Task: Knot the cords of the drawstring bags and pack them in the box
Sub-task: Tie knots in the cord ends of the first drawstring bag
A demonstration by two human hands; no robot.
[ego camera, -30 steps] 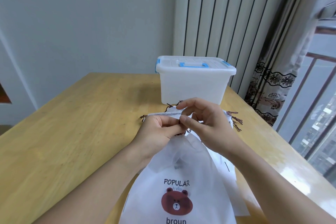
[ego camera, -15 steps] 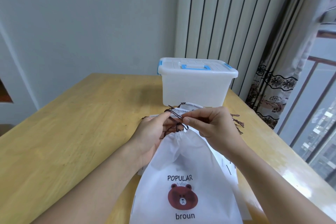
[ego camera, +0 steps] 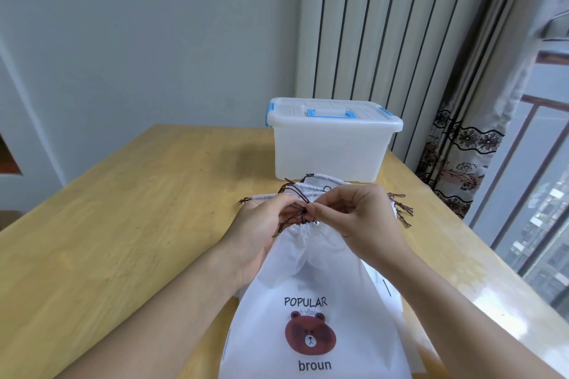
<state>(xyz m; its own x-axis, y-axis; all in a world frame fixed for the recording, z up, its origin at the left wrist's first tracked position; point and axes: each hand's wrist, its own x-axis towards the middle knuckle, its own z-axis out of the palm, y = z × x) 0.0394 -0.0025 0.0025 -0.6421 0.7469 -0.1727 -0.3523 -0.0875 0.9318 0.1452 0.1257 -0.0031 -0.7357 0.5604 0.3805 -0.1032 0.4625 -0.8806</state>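
Probably a high-rise flat: beside the wooden table [ego camera: 123, 224] hang patterned curtains [ego camera: 462, 163]; towers [ego camera: 542, 224] beyond them.

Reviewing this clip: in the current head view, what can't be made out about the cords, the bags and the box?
- Knot state: the left hand and right hand cover the dark cords of the top bear-print bag.
- Count of bags underneath: the top bag and hands hide them.
- Bear-print bag's bottom: cut off by the lower frame edge.
- Contents of the storage box: lid on, walls frosted.
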